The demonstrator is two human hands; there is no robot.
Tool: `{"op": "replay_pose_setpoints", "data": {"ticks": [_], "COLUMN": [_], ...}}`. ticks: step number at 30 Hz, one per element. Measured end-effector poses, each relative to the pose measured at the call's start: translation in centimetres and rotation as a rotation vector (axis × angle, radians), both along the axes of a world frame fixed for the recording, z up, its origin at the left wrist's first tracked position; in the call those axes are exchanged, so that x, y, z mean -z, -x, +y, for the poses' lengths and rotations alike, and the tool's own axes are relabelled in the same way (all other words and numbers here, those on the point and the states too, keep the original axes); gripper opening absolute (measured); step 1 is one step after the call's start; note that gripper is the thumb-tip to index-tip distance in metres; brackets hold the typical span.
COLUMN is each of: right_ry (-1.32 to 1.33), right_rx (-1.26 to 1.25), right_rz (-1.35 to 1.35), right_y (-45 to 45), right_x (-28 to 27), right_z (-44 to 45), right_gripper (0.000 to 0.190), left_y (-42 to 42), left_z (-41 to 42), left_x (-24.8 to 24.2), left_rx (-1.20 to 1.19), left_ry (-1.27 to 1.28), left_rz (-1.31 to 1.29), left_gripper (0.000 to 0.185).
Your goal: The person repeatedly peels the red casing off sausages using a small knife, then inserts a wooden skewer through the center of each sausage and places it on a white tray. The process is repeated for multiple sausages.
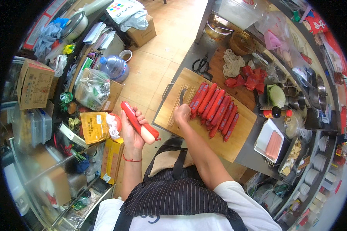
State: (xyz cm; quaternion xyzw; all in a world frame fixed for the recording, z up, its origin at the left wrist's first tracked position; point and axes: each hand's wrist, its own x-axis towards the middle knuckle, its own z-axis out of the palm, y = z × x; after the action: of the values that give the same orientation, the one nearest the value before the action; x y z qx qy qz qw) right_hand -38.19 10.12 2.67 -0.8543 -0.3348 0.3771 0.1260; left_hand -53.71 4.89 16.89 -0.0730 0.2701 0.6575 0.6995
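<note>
My left hand (133, 130) holds a red-wrapped sausage (133, 117), whose casing is peeled back near the lower end so that pale meat shows. Over the wooden cutting board (240, 127), my right hand (182, 113) is closed on the handle of a small knife (182, 96) with a dark curved blade. Under and beside that hand lie thin bamboo skewers (173, 109). A pile of several red-wrapped sausages (215, 106) covers the middle of the board, just right of my right hand.
Black scissors (201, 65), a whitish cloth (232, 63) and torn red wrappers (250, 79) lie behind the board. Right of it are a white tray (261, 138) with skewered pink sausages and a tray of cut food (289, 158). Crowded shelves, boxes and a large water bottle (114, 68) stand at left.
</note>
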Motion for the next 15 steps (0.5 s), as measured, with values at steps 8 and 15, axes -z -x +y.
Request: {"op": "replay_pose_setpoints", "data": {"ticks": [8,15], "right_ry": [0.085,0.095], "right_rx": [-0.032,0.045], "right_rz": [0.085,0.076], "right_y": [-0.4,-0.3], "right_x": [1.9,1.0], "right_z": [0.9,1.3], "right_gripper": [0.015,0.016], "left_y": [-0.1,-0.4], "left_z": [0.1,0.6], "left_x": [0.1,0.7], "left_rx": [-0.014,0.033], "left_ry": [0.044,-0.01], "left_rz": [0.027,-0.022], "left_gripper": [0.038,0.04]}}
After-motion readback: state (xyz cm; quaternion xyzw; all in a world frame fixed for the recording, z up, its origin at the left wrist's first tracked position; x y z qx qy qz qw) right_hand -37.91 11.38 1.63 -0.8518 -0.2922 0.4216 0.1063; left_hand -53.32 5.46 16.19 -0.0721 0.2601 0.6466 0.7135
